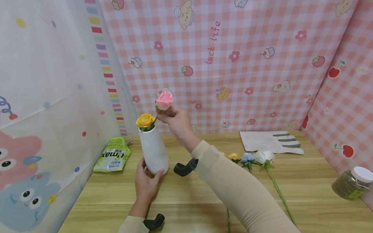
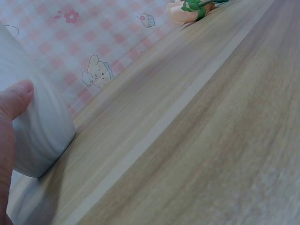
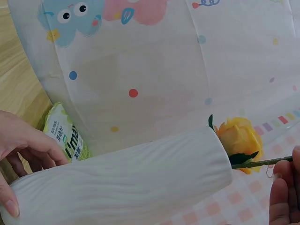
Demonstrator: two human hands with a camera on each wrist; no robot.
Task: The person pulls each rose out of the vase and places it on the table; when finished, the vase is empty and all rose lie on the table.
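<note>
A white ribbed vase (image 1: 153,150) stands on the table with a yellow rose (image 1: 145,120) at its mouth. My left hand (image 1: 147,186) grips the vase low down, thumb on the near side and fingers round the other. Just above the mouth, my right hand (image 1: 179,124) pinches a pink rose (image 1: 164,100) below its bloom. The green stem (image 3: 262,163) of that rose runs from my fingers down into the vase, beside the yellow bloom. Its lower end is hidden inside.
A green and white pouch (image 1: 113,154) lies left of the vase. Right of my sleeve lie a yellow flower (image 1: 233,157), a blue flower (image 1: 248,158) and a white rose (image 1: 264,157). Behind them is a white glove (image 1: 271,142); a lidded jar (image 1: 353,183) stands at the right edge.
</note>
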